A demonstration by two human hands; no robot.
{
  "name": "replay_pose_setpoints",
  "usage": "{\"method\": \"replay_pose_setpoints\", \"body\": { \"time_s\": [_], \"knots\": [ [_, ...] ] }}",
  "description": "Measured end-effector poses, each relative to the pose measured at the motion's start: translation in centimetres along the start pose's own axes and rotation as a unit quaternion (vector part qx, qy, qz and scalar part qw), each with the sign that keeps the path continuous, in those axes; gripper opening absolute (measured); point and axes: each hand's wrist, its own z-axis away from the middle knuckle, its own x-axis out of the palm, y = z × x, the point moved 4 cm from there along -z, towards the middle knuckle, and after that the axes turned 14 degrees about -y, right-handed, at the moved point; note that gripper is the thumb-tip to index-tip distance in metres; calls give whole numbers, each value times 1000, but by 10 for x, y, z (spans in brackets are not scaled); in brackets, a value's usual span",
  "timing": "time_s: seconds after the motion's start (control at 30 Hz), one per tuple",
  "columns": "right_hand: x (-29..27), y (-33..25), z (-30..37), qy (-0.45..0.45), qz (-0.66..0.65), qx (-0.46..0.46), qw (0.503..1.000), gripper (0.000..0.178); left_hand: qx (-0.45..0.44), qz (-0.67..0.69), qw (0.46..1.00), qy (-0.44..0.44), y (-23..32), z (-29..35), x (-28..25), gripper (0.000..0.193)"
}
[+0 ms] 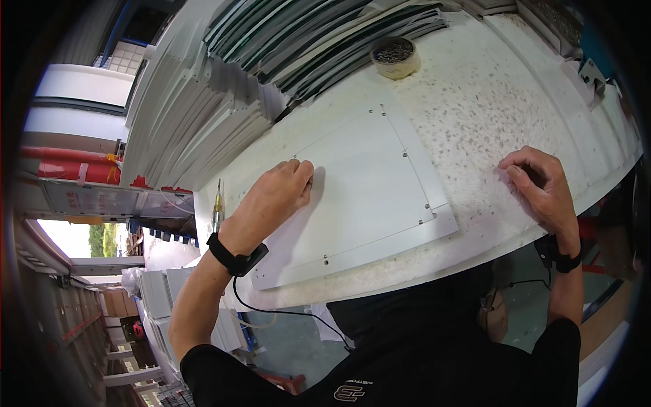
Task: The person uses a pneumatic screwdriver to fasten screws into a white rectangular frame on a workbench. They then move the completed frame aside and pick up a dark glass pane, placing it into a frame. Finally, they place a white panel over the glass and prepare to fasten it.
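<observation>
A flat white panel lies on the white table, with thin lines along its edges and several small metal pieces, like screws, at spots on those lines. Over the panel's left part, my left hand is closed, fingers curled in; whatever it holds is hidden. To the right of the panel, my right hand is low over the speckled tabletop, thumb and forefinger drawn together. Anything between them is too small to make out. Beside my left wrist a screwdriver-like tool shows, its thin bit pointing away from me.
A round tub of small dark metal pieces stands at the back of the table. Stacked white and dark-edged panels fill the far left. Metal parts sit at the far right. A black cable runs from my left wristband.
</observation>
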Motion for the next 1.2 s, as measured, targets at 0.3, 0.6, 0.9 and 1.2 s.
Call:
{"method": "replay_pose_setpoints", "body": {
  "time_s": [0.3, 0.6, 0.9, 1.2],
  "knots": [
    [5, 0, 0, 3, -28, -9, 1000, 12, -38, 119, 992, 33, -6, 0, -9, 15],
    [-4, -5, 1, 8, -23, 4, 1000, 13, 72, 176, 971, 147, 51, -91, -109, 12],
    [-1, -5, -3, 16, -49, 2, 999, 17, 13, 151, 966, 210, 15, -143, -109, 16],
    [-5, 8, -1, 48, -142, -6, 989, 21, -195, 168, 943, 212, -14, 99, 9, 14]
  ]
}}
